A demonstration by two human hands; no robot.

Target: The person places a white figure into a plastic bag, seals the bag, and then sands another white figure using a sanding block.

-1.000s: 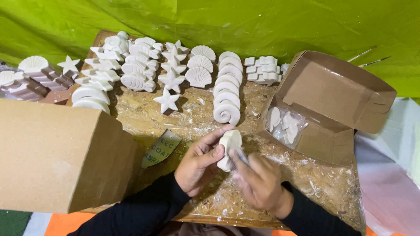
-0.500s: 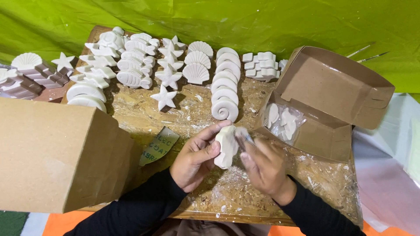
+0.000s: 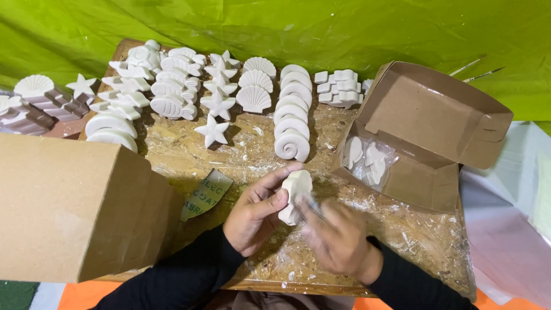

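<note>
A green sheet [image 3: 344, 28] hung far beyond both hands, behind the whole work area. A big closed carton [image 3: 74, 206] sat to the left of the left hand [image 3: 255, 215], close by its sleeve. An open brown box [image 3: 425, 132] stood beyond and to the right of the right hand [image 3: 338, 238], with a clear bag of white pieces [image 3: 370, 161] inside it. The wooden board [image 3: 402, 229] lay under both hands, littered with white shavings.

Beyond the hands, rows of white casts covered the far board: a column of spiral shells [image 3: 293, 112] straight ahead of the left hand, fan shells [image 3: 253, 83] and starfish [image 3: 213, 131] further left, and fish shapes [image 3: 172, 106] left of those. Small blocky pieces [image 3: 338, 89] lay beyond the right hand. A green label slip [image 3: 204, 195] lay just left of the left hand.

The left hand was closed on a white cast [image 3: 294, 195], thumb across its near face and fingers curled round its far edge, holding it upright above the board. The right hand sat just beside it, to its right and nearer the person, blurred; its fingers were bunched together around a thin tool [image 3: 313, 205] whose tip touched the cast's lower right side. What kind of tool it was could not be told.
</note>
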